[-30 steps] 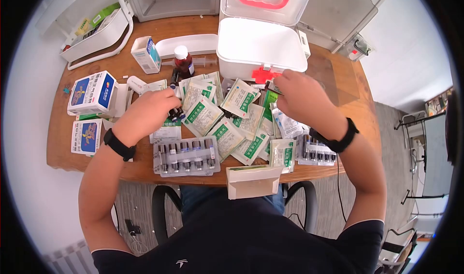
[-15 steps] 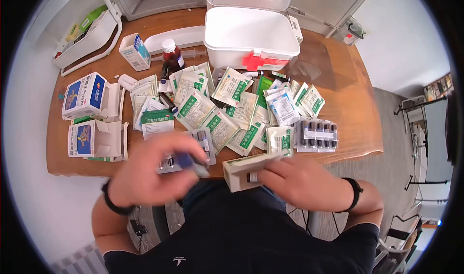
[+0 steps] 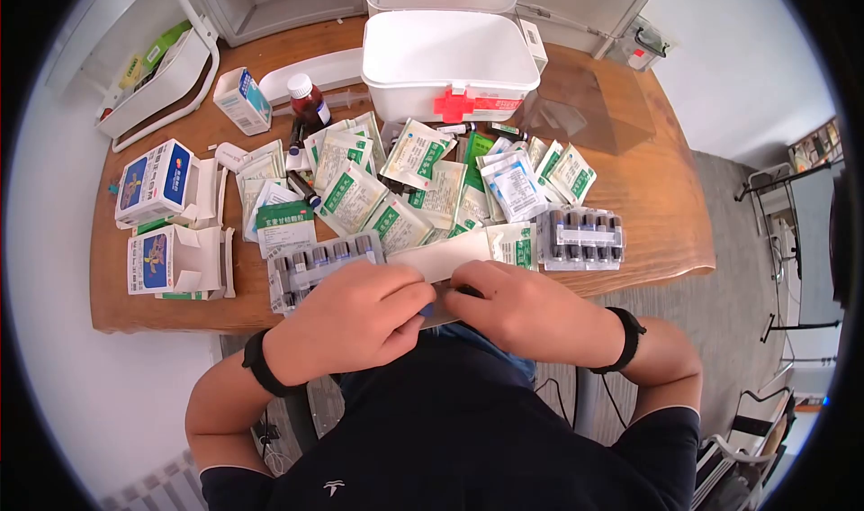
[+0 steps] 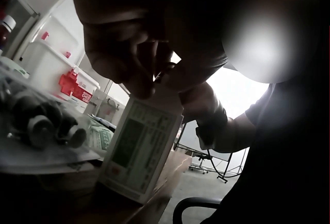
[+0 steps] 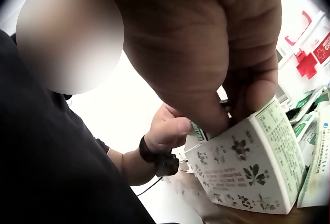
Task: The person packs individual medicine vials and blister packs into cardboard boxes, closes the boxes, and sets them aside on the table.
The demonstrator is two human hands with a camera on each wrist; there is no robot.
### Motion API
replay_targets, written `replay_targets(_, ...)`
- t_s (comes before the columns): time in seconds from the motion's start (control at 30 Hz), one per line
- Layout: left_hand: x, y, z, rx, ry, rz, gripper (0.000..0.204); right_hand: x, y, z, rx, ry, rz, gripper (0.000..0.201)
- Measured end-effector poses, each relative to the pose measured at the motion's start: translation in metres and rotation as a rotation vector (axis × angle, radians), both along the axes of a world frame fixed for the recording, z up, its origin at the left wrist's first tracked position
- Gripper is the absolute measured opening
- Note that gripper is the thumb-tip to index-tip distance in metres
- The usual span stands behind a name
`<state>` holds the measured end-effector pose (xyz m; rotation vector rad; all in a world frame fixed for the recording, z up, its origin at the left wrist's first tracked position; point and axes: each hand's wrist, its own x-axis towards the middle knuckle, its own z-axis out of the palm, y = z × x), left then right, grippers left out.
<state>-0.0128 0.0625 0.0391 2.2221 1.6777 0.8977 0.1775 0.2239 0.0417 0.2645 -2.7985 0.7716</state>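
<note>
Head view: small blue item (image 3: 427,310) pinched in left hand (image 3: 360,317), dark vial (image 3: 464,290) gripped in right hand (image 3: 520,311), open box (image 5: 237,167) between and beneath both. Best to lower each upright, one at a time, without bowing the thin card walls.

Fingers (image 3: 409,297) of left hand (image 3: 355,320) and right hand (image 3: 531,308) at a pale carton (image 3: 441,257), sachets (image 3: 354,198) and white box (image 3: 405,101) beyond.
</note>
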Motion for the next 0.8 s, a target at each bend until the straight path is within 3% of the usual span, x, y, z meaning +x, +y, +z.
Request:
replay_targets(0.23, 0.015, 0.001, 0.01, -0.139, 0.068, 0.137, 0.017, -0.007, -0.005, 0.006, -0.019, -0.015, -0.019, 0.012)
replay_targets(0.33, 0.019, 0.001, 0.009, -0.209, 0.098, 0.198, 0.017, -0.014, -0.007, 0.0, -0.043, -0.016, 0.023, 0.023)
replay_targets(0.8, 0.017, -0.012, 0.008, -0.314, -0.161, 0.315, 0.022, -0.014, -0.007, -0.007, -0.046, -0.092, 0.064, 0.019)
